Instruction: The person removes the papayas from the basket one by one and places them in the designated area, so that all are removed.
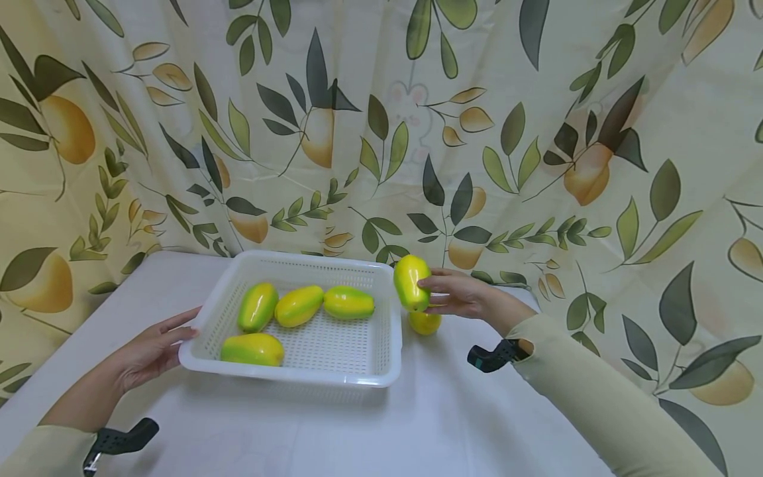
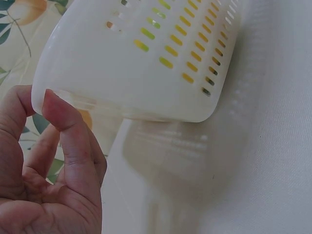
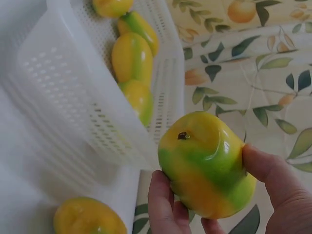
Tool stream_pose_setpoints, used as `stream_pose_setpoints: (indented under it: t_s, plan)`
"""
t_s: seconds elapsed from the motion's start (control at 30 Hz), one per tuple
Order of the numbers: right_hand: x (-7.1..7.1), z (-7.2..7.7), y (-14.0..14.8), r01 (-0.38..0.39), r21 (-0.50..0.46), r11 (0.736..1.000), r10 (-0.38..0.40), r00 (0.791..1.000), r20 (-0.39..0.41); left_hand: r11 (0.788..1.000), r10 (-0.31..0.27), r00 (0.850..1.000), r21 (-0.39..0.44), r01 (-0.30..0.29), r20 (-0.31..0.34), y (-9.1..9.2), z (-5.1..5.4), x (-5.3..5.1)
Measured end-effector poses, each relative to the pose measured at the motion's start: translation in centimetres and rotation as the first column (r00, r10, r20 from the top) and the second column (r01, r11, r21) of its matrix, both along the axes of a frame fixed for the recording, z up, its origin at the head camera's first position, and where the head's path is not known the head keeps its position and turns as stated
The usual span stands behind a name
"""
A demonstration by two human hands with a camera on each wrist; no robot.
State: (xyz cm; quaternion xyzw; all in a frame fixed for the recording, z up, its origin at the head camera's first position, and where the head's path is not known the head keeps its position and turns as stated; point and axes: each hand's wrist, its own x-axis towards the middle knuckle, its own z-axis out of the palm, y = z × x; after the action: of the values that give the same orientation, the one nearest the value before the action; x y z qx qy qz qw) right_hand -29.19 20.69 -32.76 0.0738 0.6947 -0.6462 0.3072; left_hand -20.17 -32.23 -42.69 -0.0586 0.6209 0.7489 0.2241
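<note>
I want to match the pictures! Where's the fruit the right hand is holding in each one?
Head: the held fruit is a little right of and below the middle, beside the basket's right end.
Left wrist: it isn't visible here.
Right wrist: it's big, right of and below the middle.
Shared landmark: the white basket shows in all three.

Basket (image 1: 298, 378): on the table (image 1: 453, 417), with the hanging cloth (image 1: 357, 79) behind both.
Basket's back row: left fruit (image 1: 258, 307), middle fruit (image 1: 299, 306), right fruit (image 1: 349, 303).
Front fruit (image 1: 252, 349): inside the basket, before the left fruit.
Left hand (image 1: 152, 348): at the basket's left end, on its rim.
Right hand (image 1: 459, 293): right of the basket, around the held fruit (image 1: 410, 283).
Held fruit: near the basket's rear right corner.
Loose fruit (image 1: 425, 323): on the table, right of the basket, partly hidden by the held fruit.
</note>
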Motion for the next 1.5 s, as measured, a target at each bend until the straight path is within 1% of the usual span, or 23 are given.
stream_pose_setpoints:
  t_s: [0.23, 0.43, 0.5, 0.67, 0.77, 0.97, 1.1, 1.3, 1.5]
  plan:
    - [-0.4, -0.5, 1.6, 0.033, 0.006, 0.999, -0.033, 0.999, -0.009, 1.0, 0.002, 1.0, 0.004, -0.002, -0.006, 0.0, -0.1, 0.0]
    - [-0.8, -1.0, 3.2, 0.085, -0.02, 0.996, -0.085, 0.996, 0.025, 1.0, 0.004, 1.0, 0.002, -0.004, -0.005, 0.0, -0.1, 0.0]
    - [-0.9, -1.0, 3.7, 0.092, -0.023, 0.996, -0.091, 0.995, 0.028, 1.0, 0.006, 1.0, 0.001, -0.006, -0.004, 0.0, -0.1, 0.0]
    - [-0.9, -1.3, 4.8, 0.096, -0.002, 0.995, -0.096, 0.995, 0.022, 1.0, 0.011, 1.0, 0.001, -0.011, 0.002, 0.0, -0.2, 0.0]
    - [-0.9, -1.6, 5.5, 0.112, 0.008, 0.994, -0.112, 0.993, 0.025, 1.0, 0.01, 1.0, 0.002, -0.01, 0.002, 0.0, -0.2, 0.0]
    - [-1.3, -2.5, 6.9, 0.158, -0.002, 0.987, -0.158, 0.986, 0.047, 1.0, 0.009, 1.0, -0.007, -0.009, -0.002, 0.0, -0.2, -0.1]
    - [-1.2, -2.9, 7.6, 0.173, 0.006, 0.985, -0.173, 0.983, 0.061, 1.0, 0.012, 1.0, -0.011, -0.012, -0.01, 0.1, -0.2, -0.1]
    - [-1.3, -3.7, 8.2, 0.216, -0.001, 0.976, -0.214, 0.972, 0.096, 1.0, 0.011, 1.0, -0.008, -0.011, -0.008, 0.1, -0.2, -0.1]
    - [-1.4, -4.2, 8.8, 0.229, -0.005, 0.974, -0.227, 0.969, 0.1, 1.0, 0.007, 1.0, -0.002, -0.007, -0.007, 0.0, -0.3, -0.1]
